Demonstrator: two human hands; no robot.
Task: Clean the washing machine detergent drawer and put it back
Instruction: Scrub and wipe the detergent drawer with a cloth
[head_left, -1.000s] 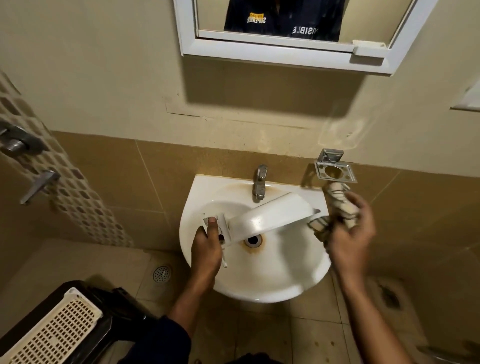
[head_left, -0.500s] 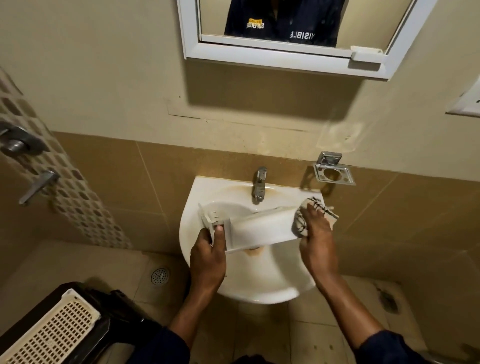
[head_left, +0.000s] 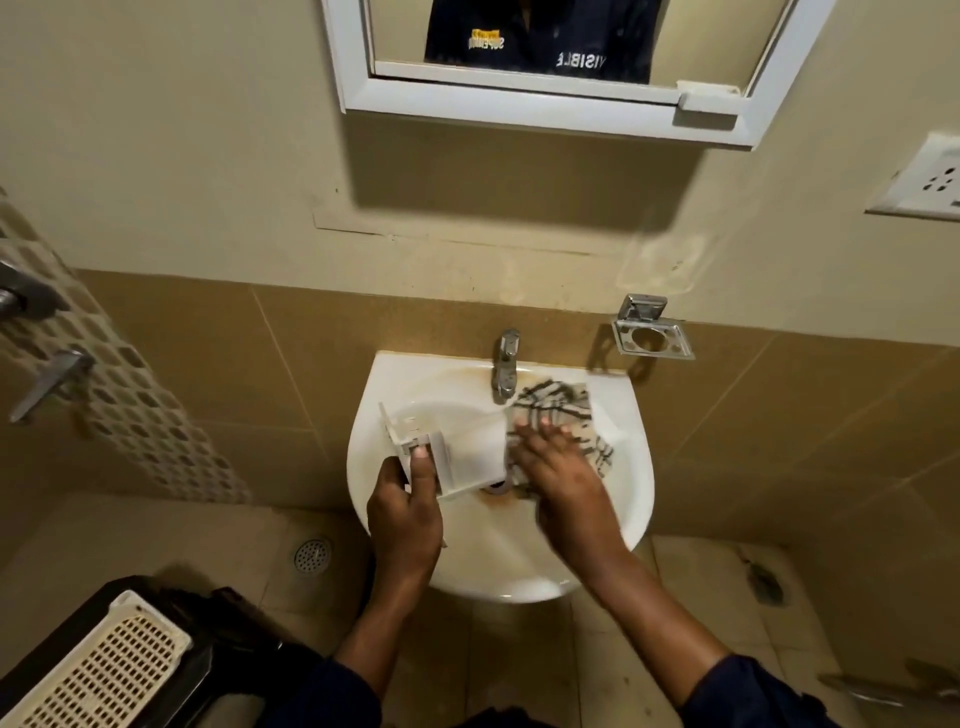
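The white plastic detergent drawer (head_left: 470, 457) is held across the bowl of a white wash basin (head_left: 631, 499), above the drain. My left hand (head_left: 408, 512) grips its left end, thumb on top. A beige cloth with dark stripes (head_left: 558, 402) covers the drawer's right end. My right hand (head_left: 553, 462) presses flat on that cloth, fingers spread. The drawer's right half is hidden under cloth and hand.
A chrome tap (head_left: 506, 364) stands at the basin's back rim. An empty chrome holder (head_left: 652, 332) juts from the wall to the right. A mirror cabinet (head_left: 550, 62) hangs above. A black bin with a cream lattice lid (head_left: 104, 670) sits at lower left, near a floor drain (head_left: 311, 556).
My right hand brought the cloth from the right of the basin onto the drawer's right end and now presses it flat. My left hand lowered and levelled the drawer.
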